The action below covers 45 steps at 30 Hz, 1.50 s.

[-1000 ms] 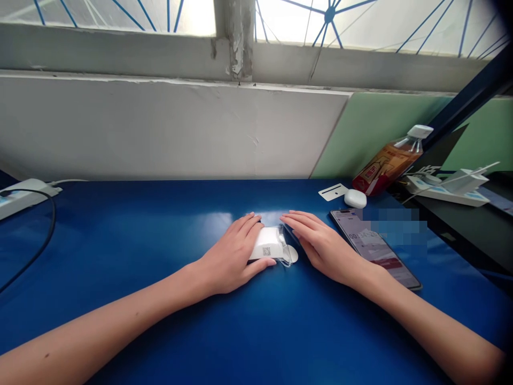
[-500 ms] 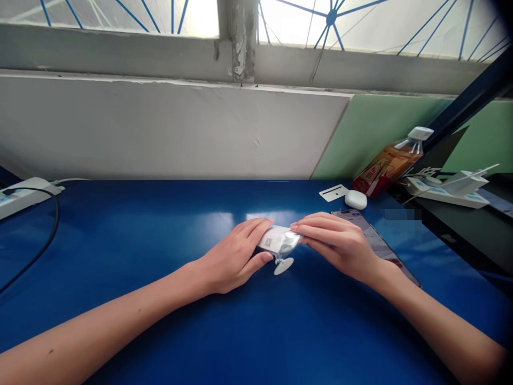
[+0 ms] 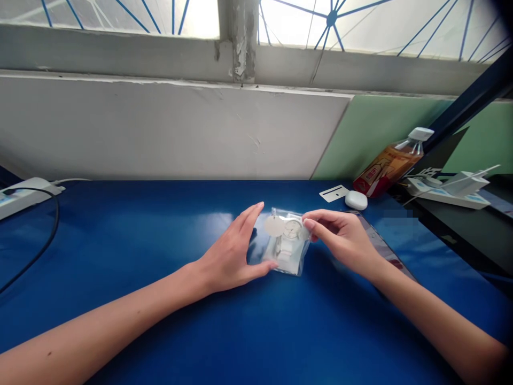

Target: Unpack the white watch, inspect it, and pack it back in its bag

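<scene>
A small clear plastic bag [image 3: 297,266] is over the blue desk. Inside shows a white wristwatch [image 3: 291,230] with a round dial, partly blurred by the plastic. A round white tag [image 3: 274,226] lies at the bag's upper left. My right hand [image 3: 348,237] pinches the bag's upper right side between thumb and fingers. To the left, my left hand [image 3: 234,254] is open, fingers and thumb spread apart. Its thumb tip meets the bag's lower left edge, while the fingers stay off the bag.
A phone [image 3: 382,246] lies partly under my right hand. Behind it are a white earbud case [image 3: 356,200], a white card [image 3: 334,193] and a leaning drink bottle [image 3: 388,168]. Power strips [image 3: 447,191] sit far right and far left, where a black cable [image 3: 54,230] curves.
The bag has turned from nearly edge-on to face up, showing the watch. My left fingers have let go and spread. My right hand has shifted to a pinch at the bag's upper right.
</scene>
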{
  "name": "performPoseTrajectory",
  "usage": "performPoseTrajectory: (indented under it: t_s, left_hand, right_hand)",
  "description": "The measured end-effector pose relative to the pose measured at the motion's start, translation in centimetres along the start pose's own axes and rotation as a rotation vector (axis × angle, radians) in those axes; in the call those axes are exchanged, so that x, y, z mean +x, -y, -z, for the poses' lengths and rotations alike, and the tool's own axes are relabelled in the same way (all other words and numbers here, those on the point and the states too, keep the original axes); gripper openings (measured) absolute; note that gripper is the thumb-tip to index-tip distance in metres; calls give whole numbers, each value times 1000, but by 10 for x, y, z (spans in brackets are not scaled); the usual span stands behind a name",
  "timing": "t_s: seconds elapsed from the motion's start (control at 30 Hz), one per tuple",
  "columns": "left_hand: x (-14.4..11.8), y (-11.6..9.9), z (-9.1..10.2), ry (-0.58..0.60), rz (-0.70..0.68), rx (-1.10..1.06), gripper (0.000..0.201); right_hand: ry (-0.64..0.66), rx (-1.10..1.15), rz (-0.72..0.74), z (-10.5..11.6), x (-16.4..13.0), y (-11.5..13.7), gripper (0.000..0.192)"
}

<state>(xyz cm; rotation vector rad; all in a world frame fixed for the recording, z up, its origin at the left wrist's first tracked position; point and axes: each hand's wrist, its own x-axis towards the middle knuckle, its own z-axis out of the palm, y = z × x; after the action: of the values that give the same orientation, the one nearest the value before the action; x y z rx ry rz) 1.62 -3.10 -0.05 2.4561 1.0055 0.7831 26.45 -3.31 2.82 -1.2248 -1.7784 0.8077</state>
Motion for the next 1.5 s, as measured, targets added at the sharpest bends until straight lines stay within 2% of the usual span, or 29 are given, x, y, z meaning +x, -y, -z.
performPoseTrajectory:
  t_s: [0.13, 0.23, 0.37, 0.43, 0.5, 0.63, 0.87, 1.1, 1.27, 1.5]
  left_hand:
    - [1, -1, 3, 79, -114, 19, 107]
    - [1, 0, 3, 117, -136, 28, 108]
    - [1, 0, 1, 107, -57, 34, 106]
    - [2, 0, 0, 109, -28, 50, 101]
    - [2, 0, -1, 118, -13, 80, 94]
    - [4, 2, 0, 133, -18, 153, 91]
    - [10, 11, 12, 232, -96, 170, 100]
    - [12, 17, 15, 246, -84, 195, 104]
    - [11, 18, 18, 269, -130, 214, 106]
    - [9, 20, 15, 232, -112, 208, 106]
  right_hand:
    - [94, 35, -3, -6, 0, -6, 29]
    - [134, 2, 14, -9, -1, -9, 30]
    - [147, -291, 160, -9, -4, -12, 35]
    - [194, -488, 260, -6, -6, -14, 46]
    - [299, -612, 309, -2, -8, -15, 61]
    - [464, -669, 289, 7, -9, -17, 89]
    - [501, -643, 190, 7, -8, -16, 102]
    - [513, -636, 134, 6, -7, -17, 107]
    - [530, -634, 144, 7, -7, -20, 106]
    - [513, -657, 154, 7, -7, -20, 108]
